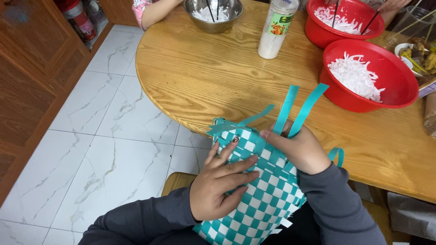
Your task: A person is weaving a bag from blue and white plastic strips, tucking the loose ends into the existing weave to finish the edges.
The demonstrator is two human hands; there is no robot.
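Right hand (302, 152) has its grip pinched shut on the loose teal strips (299, 109) at the open top edge of the woven basket (261, 195); fingers curl over the rim, thumb side hidden. Left hand (220, 181) lies flat and spread on the basket's checkered teal-and-white face, pressing it steady, not clenched on anything. Basket sits on the person's lap, just off the near edge of the round wooden tabletop (204, 72), top end tipped toward the tabletop.

Handling, as a judgement: looks light, made of flat plastic-like strapping. Strips appear springy and fairly stiff, since the free ends stand up by themselves. Surface probably smooth and a bit slippery, so a pinch near a strip's base should hold better than at its tip. Woven wall likely flexes under pressure but isn't fragile; best held by the rim or with a flat palm against the side.

On the tabletop, well apart from the basket: two red bowls (368, 77) with white shreds, a steel bowl (212, 16), a tall clear jar (276, 29). Another person's arm (152, 11) shows at the far edge.
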